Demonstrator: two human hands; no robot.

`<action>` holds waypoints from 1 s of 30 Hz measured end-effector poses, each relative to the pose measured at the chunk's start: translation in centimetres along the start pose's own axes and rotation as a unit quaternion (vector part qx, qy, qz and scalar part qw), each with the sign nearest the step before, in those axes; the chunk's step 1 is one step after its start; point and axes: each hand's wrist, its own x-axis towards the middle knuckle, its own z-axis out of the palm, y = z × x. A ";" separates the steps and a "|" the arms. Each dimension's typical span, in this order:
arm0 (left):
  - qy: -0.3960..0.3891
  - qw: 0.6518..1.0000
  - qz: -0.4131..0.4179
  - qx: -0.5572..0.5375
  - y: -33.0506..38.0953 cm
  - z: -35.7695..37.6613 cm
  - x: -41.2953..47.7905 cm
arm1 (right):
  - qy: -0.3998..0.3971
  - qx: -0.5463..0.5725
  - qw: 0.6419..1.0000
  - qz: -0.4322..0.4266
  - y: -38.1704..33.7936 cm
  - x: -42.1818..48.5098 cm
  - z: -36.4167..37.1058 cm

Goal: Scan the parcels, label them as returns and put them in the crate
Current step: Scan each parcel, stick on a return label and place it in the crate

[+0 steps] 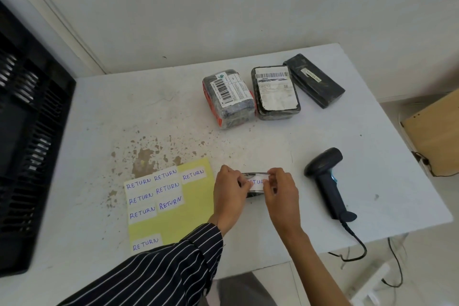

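Dark sleeve with thin white stripes [159, 273] covers the left forearm at the bottom edge. Beyond it, the left hand [231, 192] grips the left end of a small glossy black-wrapped parcel [251, 195] with curled fingers. The right hand [282, 194] pinches the right end of a white handwritten paper label [255, 182] between thumb and fingertips. That label lies across the parcel's top, and the parcel sits low over the white table [99, 119] near its front edge.

At far left stands a black slatted plastic crate [32, 131]; what it holds cannot be made out. Left of the hands lies a flat yellow backing sheet [196, 208] carrying eight white RETURN stickers.

Farther back three parcels lie in a row, close together:
- a rounded clear-wrapped parcel with an orange edge and barcode label [228, 99]
- a black parcel with a large worn white barcode label [275, 93]
- a black oblong parcel with a narrow white strip [314, 81]

To the right, a black handheld barcode scanner [325, 181] lies on its side, its cable trailing off the table. The tabletop is scuffed, with brown flecks. A brown cardboard box [437, 136] sits beyond the right edge.
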 end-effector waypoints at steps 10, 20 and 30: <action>-0.030 0.999 0.006 0.032 -0.7 -0.7 1.4 | 0.032 -0.051 0.998 0.002 0.8 0.9 0.0; -0.071 0.997 -0.008 0.003 -2.0 0.0 2.6 | -0.056 0.044 0.997 0.040 2.0 2.3 -0.9; -0.173 0.980 -0.037 -0.086 -3.4 -1.2 1.2 | -0.056 0.072 0.996 -0.002 3.2 0.6 -2.1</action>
